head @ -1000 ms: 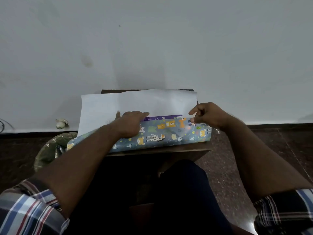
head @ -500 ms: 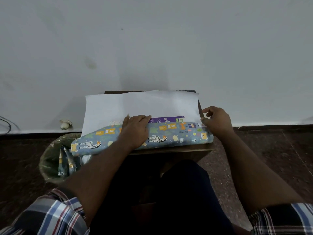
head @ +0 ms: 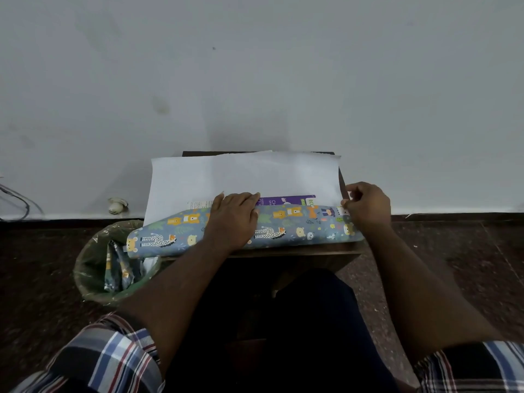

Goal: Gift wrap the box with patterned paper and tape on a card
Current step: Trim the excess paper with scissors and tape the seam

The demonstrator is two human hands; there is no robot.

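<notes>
Box: "ECO" legible | left hand flat on patterned paper | right hand pinching paper edge

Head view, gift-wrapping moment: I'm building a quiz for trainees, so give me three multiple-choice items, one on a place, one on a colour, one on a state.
1. Where is the waste bin?
A. on the table
B. on the floor by the table's left end
C. against the right wall

2. What colour is the visible part of the box?
A. purple
B. red
C. black

3. How is the left hand?
A. lifted clear
B. pressed flat on the patterned paper
C. holding scissors

Answers:
1 B, the waste bin stands on the floor below the paper's left end.
2 A, the box shows purple above the fold.
3 B, the left hand lies palm down on the patterned paper; the right hand pinches its right end.
</notes>
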